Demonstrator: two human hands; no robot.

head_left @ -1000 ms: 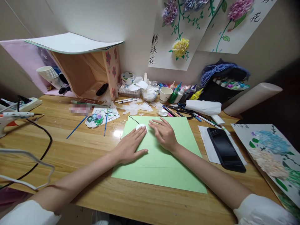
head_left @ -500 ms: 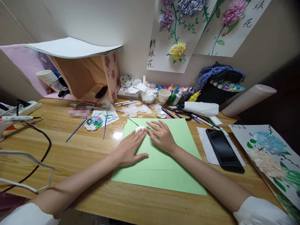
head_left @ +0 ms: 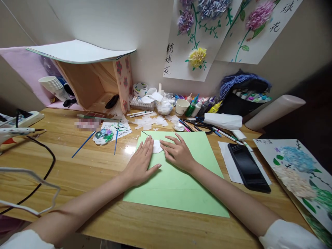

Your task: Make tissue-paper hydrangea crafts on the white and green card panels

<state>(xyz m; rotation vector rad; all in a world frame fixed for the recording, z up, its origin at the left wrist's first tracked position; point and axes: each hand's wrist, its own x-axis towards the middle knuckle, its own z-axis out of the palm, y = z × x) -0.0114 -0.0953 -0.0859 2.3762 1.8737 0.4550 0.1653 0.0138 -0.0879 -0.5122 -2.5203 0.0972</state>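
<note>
Framing a white roundish paper piece (head_left: 157, 147), already laid on light-green rectangular paper (head_left: 186, 200) but undecorated, with left hand (head_left: 137, 164) and right hand (head_left: 180, 153) open.

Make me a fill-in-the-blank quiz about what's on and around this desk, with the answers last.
The left hand and right hand are over large paper coloured light ____.
The small piece between their fingers is coloured ____.
The phone lies to the ____ of the large paper.
The yellow flower is on a sheet against the ____.

Missing words: green; white; right; wall.
</note>
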